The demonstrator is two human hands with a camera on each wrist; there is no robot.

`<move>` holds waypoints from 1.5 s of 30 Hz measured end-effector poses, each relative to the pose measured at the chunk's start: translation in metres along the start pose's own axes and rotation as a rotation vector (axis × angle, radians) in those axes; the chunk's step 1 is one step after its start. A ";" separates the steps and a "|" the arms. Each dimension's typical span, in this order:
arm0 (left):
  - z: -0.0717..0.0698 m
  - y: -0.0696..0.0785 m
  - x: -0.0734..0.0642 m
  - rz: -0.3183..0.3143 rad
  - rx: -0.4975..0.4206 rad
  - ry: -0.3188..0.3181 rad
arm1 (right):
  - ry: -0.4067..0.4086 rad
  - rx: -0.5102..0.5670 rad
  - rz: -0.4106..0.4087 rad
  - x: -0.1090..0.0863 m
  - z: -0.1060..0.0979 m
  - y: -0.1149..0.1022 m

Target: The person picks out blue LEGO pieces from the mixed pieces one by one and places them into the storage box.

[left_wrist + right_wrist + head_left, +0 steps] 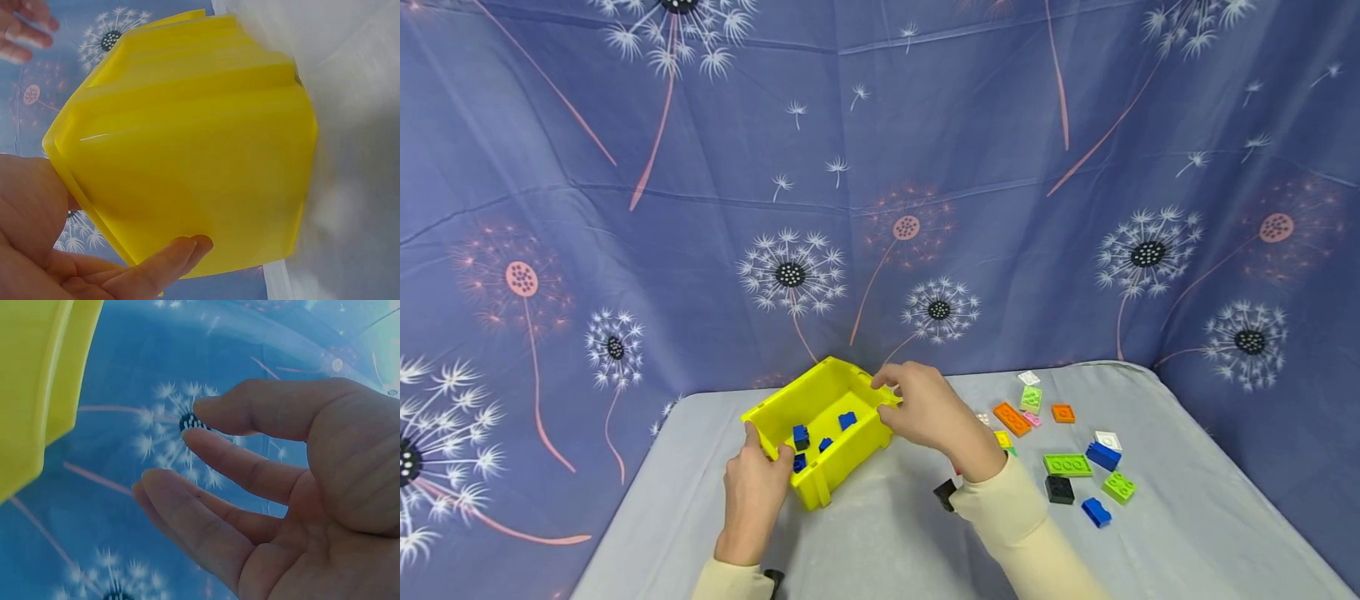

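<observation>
A yellow bin [853, 446] sits at a slant on the table, with several blue bricks [847, 420] inside. At its near-left end, my left hand [751, 492] grips the rim, thumb on one side and fingers on the other. The left wrist view shows fingertips of that hand against the bin's outer wall [187, 162]. My right hand [928, 408] hovers by the far-right end of the bin. In the right wrist view its fingers are loosely bent, nothing is between them, and a gap separates them from the yellow wall [25, 394].
Loose bricks lie to the right: a lime brick [1067, 465], a black brick [1060, 489], a blue brick [1097, 512], an orange brick [1012, 418] and others. Some are partly hidden behind the right forearm. A dandelion-patterned cloth [1037, 250] hangs behind the table [895, 542].
</observation>
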State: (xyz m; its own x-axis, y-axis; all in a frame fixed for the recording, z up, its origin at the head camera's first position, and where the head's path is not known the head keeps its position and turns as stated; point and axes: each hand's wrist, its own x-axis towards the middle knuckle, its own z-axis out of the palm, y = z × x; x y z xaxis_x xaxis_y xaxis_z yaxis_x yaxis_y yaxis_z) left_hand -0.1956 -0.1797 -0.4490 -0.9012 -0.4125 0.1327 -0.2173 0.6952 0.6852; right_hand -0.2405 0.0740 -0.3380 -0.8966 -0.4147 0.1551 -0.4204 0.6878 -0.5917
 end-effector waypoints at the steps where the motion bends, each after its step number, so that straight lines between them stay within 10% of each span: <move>1: 0.000 0.000 0.000 0.000 -0.002 0.000 | 0.012 -0.006 0.008 -0.003 -0.002 0.003; 45: -0.001 -0.003 -0.003 0.012 -0.013 -0.019 | 0.001 -0.194 0.508 -0.088 -0.111 0.219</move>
State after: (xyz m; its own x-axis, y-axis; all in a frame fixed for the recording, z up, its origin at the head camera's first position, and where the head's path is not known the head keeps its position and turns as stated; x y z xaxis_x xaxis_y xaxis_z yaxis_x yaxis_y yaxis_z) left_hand -0.1919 -0.1809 -0.4512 -0.9109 -0.3924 0.1273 -0.2013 0.6921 0.6931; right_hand -0.2692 0.3269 -0.3934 -0.9938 -0.0011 -0.1116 0.0480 0.8989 -0.4356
